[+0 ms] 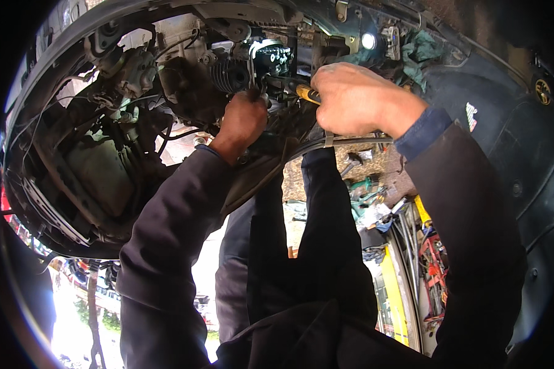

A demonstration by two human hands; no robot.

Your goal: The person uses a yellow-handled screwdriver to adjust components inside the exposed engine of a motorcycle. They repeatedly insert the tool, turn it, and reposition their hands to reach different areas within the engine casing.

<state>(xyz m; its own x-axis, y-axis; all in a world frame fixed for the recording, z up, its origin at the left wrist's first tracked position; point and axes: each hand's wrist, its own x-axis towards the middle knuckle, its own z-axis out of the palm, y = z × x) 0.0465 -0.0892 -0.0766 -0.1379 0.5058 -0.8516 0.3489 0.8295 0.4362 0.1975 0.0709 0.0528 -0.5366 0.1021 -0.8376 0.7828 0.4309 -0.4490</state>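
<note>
You worked under the engine of a raised scooter, both arms reaching up to it. Your right hand, just right of the engine's finned cylinder, had its fingers curled tight around a yellow-handled tool, the tip pointing toward the cylinder. Your left hand, just below the cylinder, was closed in a fist against the engine casing; whether it gripped anything could not be told. A small white-and-green sticker sat on the black fender, well right of the engine.
</note>
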